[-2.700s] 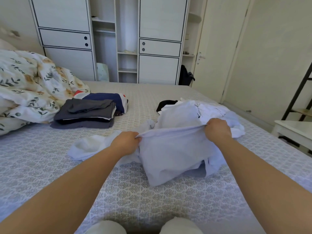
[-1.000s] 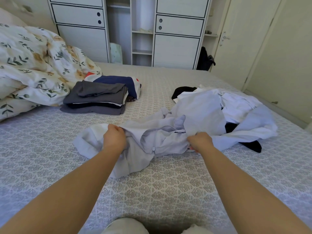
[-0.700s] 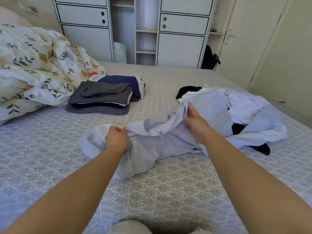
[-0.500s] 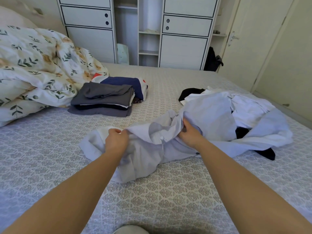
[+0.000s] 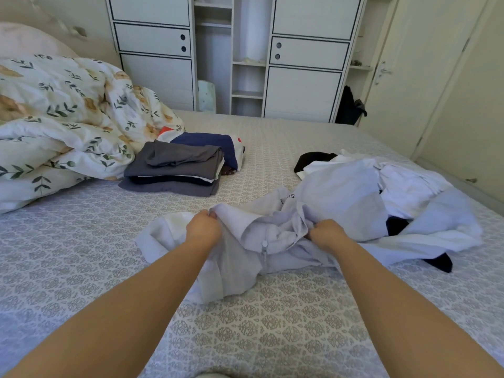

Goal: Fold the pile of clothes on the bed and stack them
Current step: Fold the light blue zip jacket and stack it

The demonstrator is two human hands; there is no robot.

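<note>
Bed (image 5: 81,268) with the grey patterned cover filling most of the shot, carrying everything. Floral duvet (image 5: 62,118) lying bunched up at the far left, white wardrobe (image 5: 231,55) standing past the end of the bed. Pile of clothes (image 5: 381,203) sitting on the right half, mostly white and pale lilac stuff with bits of black poking out at the back and the lower right. Folded stack (image 5: 174,170) resting left of centre just beside the duvet, dark grey pieces on top, a navy piece touching it from behind. Pale lilac shirt (image 5: 261,236) lying crumpled on the bed in front of the pile, its far side running up into the pile, a white button showing near its middle. Left hand (image 5: 203,229) gripping the shirt's left part, fingers (image 5: 211,214) curled round a fold of fabric, cloth bunching right at the knuckles. Right hand (image 5: 326,233) clenching the right part, fingers tucked in and mostly hidden in the cloth. Shirt stretching between the two hands, the rest drooping toward the camera over the bed cover. Both forearms reaching in from the bottom edge.
</note>
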